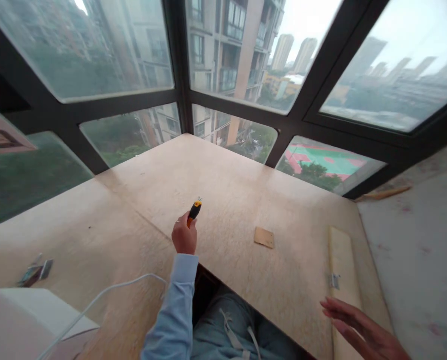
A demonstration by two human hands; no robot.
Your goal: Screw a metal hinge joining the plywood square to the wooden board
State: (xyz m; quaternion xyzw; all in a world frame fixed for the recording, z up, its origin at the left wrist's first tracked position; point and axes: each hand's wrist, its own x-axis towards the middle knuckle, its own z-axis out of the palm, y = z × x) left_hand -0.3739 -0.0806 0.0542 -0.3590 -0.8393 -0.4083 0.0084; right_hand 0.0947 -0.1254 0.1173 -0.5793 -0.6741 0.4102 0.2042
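Observation:
My left hand (184, 237) is closed around a black-and-orange handled tool (195, 209) and holds it over the middle of the wooden tabletop (223, 175). A yellow collar and a small thin metal tip show at its far end; the exact kind of tool is unclear. To the right of that hand, a small square brown piece of board (264, 238) lies flat, with tiny holes near one edge. My right hand (362, 327) is at the lower right, fingers stretched out, with nothing in it. Close by it lies a long pale board (345, 265) with a small metal fitting (335, 281).
A white box (39, 310) and a white cable (114, 286) occupy the lower left, with small dark objects (35, 272) behind them. Dark-framed windows (183, 75) edge the tabletop at the back. A patterned wall (414, 240) rises on the right.

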